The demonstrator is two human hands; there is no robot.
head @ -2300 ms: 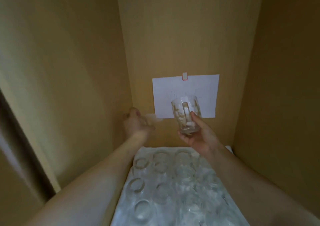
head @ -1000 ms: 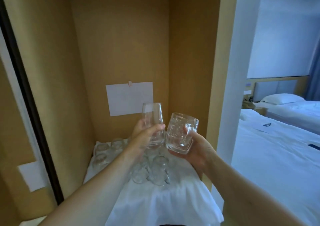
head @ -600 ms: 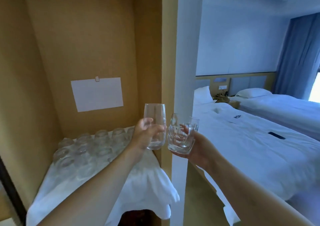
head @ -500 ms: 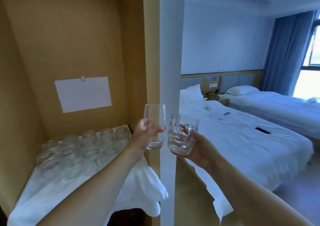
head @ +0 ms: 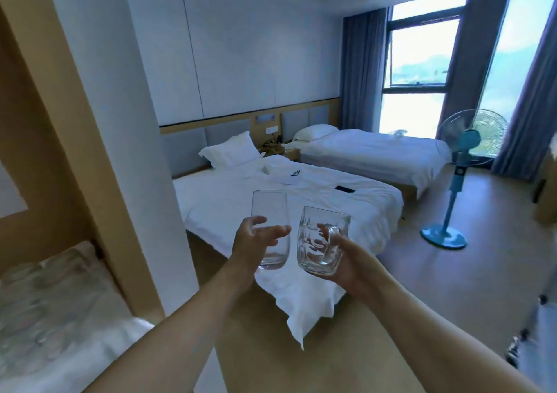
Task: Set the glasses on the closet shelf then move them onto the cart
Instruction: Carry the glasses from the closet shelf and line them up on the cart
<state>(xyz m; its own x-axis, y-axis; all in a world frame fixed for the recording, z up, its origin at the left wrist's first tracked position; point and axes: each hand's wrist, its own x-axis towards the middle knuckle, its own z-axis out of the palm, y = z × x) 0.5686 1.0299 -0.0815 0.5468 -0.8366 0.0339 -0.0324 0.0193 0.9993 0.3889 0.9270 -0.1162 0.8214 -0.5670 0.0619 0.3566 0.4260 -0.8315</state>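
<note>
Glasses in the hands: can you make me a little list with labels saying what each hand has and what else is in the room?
left hand: holds a tall smooth glass, upright
right hand: holds a glass mug with a handle, upright
glasses: side by side, both look empty
shelf: lower left, white cloth, more glasses, blurred
beds: near bed and far bed, white sheets
fan: blue, stands on the floor by the window
cart: not in view
</note>
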